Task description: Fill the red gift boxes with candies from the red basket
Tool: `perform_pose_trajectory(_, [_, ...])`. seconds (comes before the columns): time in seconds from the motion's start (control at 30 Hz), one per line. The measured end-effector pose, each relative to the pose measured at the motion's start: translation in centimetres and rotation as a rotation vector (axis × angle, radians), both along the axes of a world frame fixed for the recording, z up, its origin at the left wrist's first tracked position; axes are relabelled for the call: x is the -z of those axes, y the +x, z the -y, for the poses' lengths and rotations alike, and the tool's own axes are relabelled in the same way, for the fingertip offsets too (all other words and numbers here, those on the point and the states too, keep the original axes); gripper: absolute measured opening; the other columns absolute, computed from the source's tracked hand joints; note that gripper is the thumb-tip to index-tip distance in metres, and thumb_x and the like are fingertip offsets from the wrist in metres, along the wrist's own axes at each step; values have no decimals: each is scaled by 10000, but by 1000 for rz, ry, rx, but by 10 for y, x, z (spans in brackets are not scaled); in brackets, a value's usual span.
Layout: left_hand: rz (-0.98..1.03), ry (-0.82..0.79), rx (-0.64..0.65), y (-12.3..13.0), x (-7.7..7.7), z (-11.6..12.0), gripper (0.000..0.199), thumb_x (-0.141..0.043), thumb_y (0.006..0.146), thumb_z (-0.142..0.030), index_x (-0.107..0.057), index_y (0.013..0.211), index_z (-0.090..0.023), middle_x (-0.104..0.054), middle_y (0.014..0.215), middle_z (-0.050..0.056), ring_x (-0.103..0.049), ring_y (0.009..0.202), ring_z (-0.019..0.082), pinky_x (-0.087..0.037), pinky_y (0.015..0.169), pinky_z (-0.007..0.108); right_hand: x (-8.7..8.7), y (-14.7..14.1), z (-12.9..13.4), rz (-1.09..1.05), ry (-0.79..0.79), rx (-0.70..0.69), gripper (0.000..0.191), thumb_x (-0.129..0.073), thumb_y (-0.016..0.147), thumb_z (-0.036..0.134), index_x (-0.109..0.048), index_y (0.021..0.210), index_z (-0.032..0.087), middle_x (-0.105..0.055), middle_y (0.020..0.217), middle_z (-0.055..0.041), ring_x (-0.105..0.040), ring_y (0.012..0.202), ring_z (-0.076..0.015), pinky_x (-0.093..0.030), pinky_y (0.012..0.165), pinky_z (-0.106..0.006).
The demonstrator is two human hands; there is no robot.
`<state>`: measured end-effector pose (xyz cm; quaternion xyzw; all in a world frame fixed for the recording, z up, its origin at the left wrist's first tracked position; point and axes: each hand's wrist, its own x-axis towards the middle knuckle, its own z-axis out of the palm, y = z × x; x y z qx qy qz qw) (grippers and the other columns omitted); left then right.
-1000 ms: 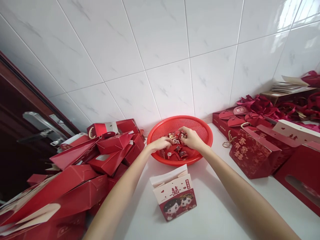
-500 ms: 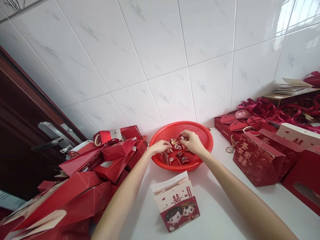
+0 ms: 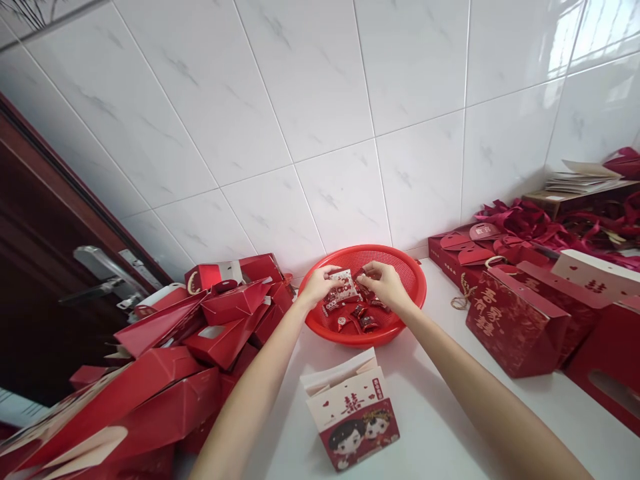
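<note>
Over the red plastic basket (image 3: 417, 293), my left hand (image 3: 320, 285) is closed on a white and red patterned packet (image 3: 344, 287). My right hand (image 3: 385, 283) is inside the basket's right half, fingers bent together at a dark red wrapped piece that they partly hide. Several small red-wrapped candies (image 3: 369, 323) lie on the basket floor below both hands. In front of the basket stands a cream and red gift box (image 3: 357, 427) with two cartoon figures, its top flaps raised.
A heap of red folded boxes (image 3: 170, 387) lies on the left, near a dark door with a metal handle (image 3: 100, 273). To the right are red gift boxes (image 3: 515, 320), dark red ribbons (image 3: 520, 220) and a stack of cards (image 3: 583, 179). A tiled wall (image 3: 340, 200) rises behind.
My left hand has lifted the white and red packet into view from among the candies. My right hand stays in nearly the same place, and the view has shifted slightly.
</note>
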<state>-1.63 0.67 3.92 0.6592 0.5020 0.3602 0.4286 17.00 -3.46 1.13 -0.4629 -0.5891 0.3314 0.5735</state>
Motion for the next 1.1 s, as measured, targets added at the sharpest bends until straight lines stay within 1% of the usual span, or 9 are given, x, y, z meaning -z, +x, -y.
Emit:
perform_pose_trajectory(0.27, [176,-48,79,30,-9,8,392,-755,736,-288,-674,1098,-161,-736,1009,83,-689,820,173,-550,752,288,-2,0,3,-127,16,-11,168,-603,776,360,-623,777,194,-703,755,-31,-655,697,-186,-522,623,-288])
perform_pose_trajectory(0.43, [66,-82,59,35,5,-6,267,-540,889,-378,-697,924,-164,-706,770,46,-668,693,168,-540,717,302,-5,1,4,-163,61,126,155,-587,803,348,-616,816,195,-719,875,-65,-651,808,-209,-520,779,-343])
perform_pose_trajectory(0.53, [-109,-113,76,31,22,-12,161,-682,761,-296,-670,651,-179,-628,568,-2,-608,588,163,-499,684,287,-7,0,6,-174,68,174,167,-589,814,367,-605,827,201,-716,884,-73,-646,826,-219,-508,794,-352])
perform_pose_trajectory(0.63, [-269,-142,125,28,38,-12,257,-804,553,-168,-576,440,-207,-497,402,-47,-548,536,159,-451,665,268,-9,-3,9,-169,67,161,164,-607,810,367,-616,839,206,-722,885,-63,-648,836,-220,-505,797,-348])
perform_pose_trajectory(0.73, [-331,-146,148,28,44,-11,326,-821,431,-101,-525,372,-223,-438,351,-69,-498,505,144,-403,616,253,-8,-4,9,-176,56,136,166,-624,796,367,-626,832,205,-721,882,-56,-652,842,-218,-508,804,-348])
perform_pose_trajectory(0.83, [-295,-101,128,28,37,-8,311,-806,383,-72,-533,376,-220,-459,365,-73,-471,500,130,-362,574,244,-7,-3,8,-233,37,115,228,-637,772,420,-625,821,198,-710,862,-62,-655,811,-219,-524,759,-344])
perform_pose_trajectory(0.93, [-165,-3,86,27,20,1,216,-808,436,-138,-603,457,-199,-554,457,-38,-500,547,142,-378,586,254,-10,-3,9,-329,42,90,301,-646,747,495,-606,786,199,-699,796,-63,-649,730,-217,-534,674,-339])
perform_pose_trajectory(1.0, [-22,73,50,25,8,10,162,-786,572,-286,-665,599,-182,-641,606,2,-561,634,162,-429,636,265,-15,-3,11,-390,58,73,335,-657,736,533,-593,762,205,-693,750,-57,-641,684,-214,-529,625,-333])
perform_pose_trajectory(1.1, [208,142,-3,19,-6,29,329,-553,831,-481,-675,816,-177,-683,772,49,-627,749,179,-503,723,293,-26,-4,18,-462,76,44,370,-701,702,562,-586,753,214,-694,736,-44,-636,653,-207,-523,595,-322])
